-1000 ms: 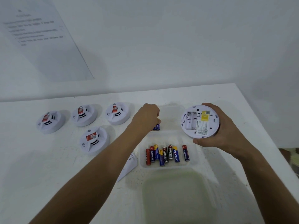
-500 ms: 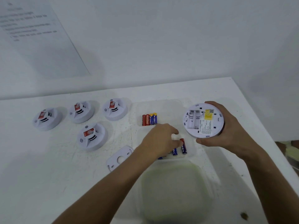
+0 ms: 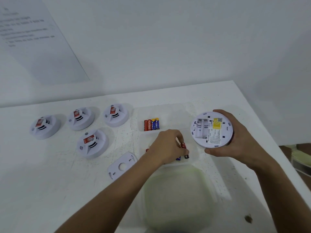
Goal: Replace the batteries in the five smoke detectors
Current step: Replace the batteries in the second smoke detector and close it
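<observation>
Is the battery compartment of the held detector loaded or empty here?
Empty. The smoke detector in the right hand faces back-up, and its open battery compartment shows bare white slots with no batteries in them.

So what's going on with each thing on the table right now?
Held smoke detector: flipped over in the right hand, battery slot empty.
Four smoke detectors: face up on the table, closed.
Back cover: off, lying flat.
Four batteries: side by side in the far tray.
Red battery: pinched by the left hand.
</observation>
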`<action>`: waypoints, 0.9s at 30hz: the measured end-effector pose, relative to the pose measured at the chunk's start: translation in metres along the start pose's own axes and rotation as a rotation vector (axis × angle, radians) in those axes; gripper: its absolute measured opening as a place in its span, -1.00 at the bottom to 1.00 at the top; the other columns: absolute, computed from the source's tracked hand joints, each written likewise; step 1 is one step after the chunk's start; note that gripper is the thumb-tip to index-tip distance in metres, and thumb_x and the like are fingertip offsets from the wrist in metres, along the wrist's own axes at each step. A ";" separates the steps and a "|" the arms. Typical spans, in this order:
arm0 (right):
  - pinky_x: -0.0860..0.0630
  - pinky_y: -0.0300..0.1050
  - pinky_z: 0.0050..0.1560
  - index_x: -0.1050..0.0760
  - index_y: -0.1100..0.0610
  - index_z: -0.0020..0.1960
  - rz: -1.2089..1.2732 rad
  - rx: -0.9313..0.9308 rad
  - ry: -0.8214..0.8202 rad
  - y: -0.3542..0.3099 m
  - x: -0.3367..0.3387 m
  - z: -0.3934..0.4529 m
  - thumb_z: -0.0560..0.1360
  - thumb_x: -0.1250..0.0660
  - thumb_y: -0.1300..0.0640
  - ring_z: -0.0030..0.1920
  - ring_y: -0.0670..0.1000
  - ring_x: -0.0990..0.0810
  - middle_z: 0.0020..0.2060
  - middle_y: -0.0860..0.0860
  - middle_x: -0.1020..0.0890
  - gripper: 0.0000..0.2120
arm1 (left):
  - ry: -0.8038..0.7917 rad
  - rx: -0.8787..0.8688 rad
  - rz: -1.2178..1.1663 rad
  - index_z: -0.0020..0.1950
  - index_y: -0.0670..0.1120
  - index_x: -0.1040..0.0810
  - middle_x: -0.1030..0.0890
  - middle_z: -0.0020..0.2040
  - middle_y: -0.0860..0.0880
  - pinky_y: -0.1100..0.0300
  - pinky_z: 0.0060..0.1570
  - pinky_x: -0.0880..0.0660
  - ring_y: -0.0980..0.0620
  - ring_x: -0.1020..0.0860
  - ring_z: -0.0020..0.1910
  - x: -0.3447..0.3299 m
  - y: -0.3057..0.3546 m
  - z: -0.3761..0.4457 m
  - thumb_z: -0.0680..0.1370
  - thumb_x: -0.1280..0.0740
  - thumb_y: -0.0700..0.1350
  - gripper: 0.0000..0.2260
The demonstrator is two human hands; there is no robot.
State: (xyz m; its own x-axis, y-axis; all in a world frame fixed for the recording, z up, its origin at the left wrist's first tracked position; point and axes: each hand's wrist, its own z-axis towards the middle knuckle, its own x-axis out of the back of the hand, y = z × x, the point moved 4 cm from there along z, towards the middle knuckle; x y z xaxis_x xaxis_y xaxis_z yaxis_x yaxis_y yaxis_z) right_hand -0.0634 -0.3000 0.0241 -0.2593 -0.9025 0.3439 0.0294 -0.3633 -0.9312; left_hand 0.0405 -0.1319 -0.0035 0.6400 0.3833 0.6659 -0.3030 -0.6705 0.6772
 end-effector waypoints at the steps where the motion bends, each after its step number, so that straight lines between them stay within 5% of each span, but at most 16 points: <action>1: -0.52 -0.40 0.04 -0.35 -0.12 0.34 0.001 0.003 0.000 0.000 -0.001 0.000 0.03 -0.58 -0.05 0.18 -0.19 -0.56 0.13 -0.27 -0.57 -0.09 | 0.032 -0.004 -0.029 -0.06 -0.04 -0.56 -0.65 -0.19 0.02 0.28 -0.48 -0.39 0.16 -0.51 -0.42 0.003 0.000 -0.003 0.42 -0.50 -0.06 -0.82; 8: -0.53 -0.37 0.07 -0.33 -0.09 0.37 0.006 0.034 -0.036 -0.003 -0.009 0.001 0.04 -0.61 -0.04 0.21 -0.14 -0.56 0.16 -0.22 -0.57 -0.06 | 0.474 -0.240 -0.338 -0.08 0.01 -0.55 -0.68 -0.20 0.11 0.42 -0.35 -0.44 0.22 -0.59 -0.35 0.058 0.029 -0.033 0.49 -0.44 -0.11 -0.91; 15: -0.49 -0.40 0.11 -0.31 -0.08 0.37 0.030 0.097 -0.097 -0.016 -0.031 0.008 0.10 -0.61 0.00 0.21 -0.15 -0.56 0.18 -0.28 -0.56 -0.10 | 0.415 -0.345 -0.333 -0.07 0.05 -0.59 -0.65 -0.23 0.17 0.45 -0.29 -0.42 0.19 -0.58 -0.30 0.056 0.043 -0.033 0.47 -0.47 -0.07 -0.90; 19: -0.52 -0.36 0.08 -0.34 -0.06 0.36 0.060 0.101 -0.099 -0.015 -0.028 0.009 0.11 -0.64 0.22 0.19 -0.12 -0.58 0.15 -0.23 -0.59 -0.10 | 0.439 -0.382 -0.198 0.00 0.10 -0.64 -0.54 -0.10 0.17 0.50 -0.23 -0.33 0.21 -0.46 -0.25 0.053 0.034 -0.031 0.47 -0.46 0.02 -0.87; 23: -0.54 -0.34 0.07 -0.35 -0.01 0.38 0.058 0.096 -0.108 -0.014 -0.028 0.010 0.10 -0.65 0.15 0.19 -0.08 -0.58 0.16 -0.18 -0.60 -0.09 | 0.367 -0.450 -0.059 0.20 0.04 -0.63 -0.50 -0.01 0.09 0.50 -0.18 -0.31 0.21 -0.48 -0.07 0.048 0.030 -0.031 0.48 -0.40 0.13 -0.65; 27: -0.58 -0.24 0.12 -0.37 -0.01 0.37 0.047 0.092 -0.126 -0.012 -0.030 0.009 0.12 -0.66 0.13 0.21 -0.03 -0.58 0.17 -0.15 -0.60 -0.11 | 0.163 -0.432 -0.012 0.35 0.10 -0.51 -0.44 0.14 0.16 0.40 -0.07 -0.37 0.22 -0.44 0.09 0.048 0.020 -0.030 0.28 -0.48 0.27 -0.33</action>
State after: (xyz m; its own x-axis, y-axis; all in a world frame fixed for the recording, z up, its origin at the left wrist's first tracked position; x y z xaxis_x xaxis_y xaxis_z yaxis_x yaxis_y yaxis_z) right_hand -0.0472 -0.2712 0.0260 -0.1323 -0.9387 0.3182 0.1284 -0.3346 -0.9336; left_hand 0.0445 -0.1078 0.0513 0.5366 0.5072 0.6744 -0.5850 -0.3524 0.7305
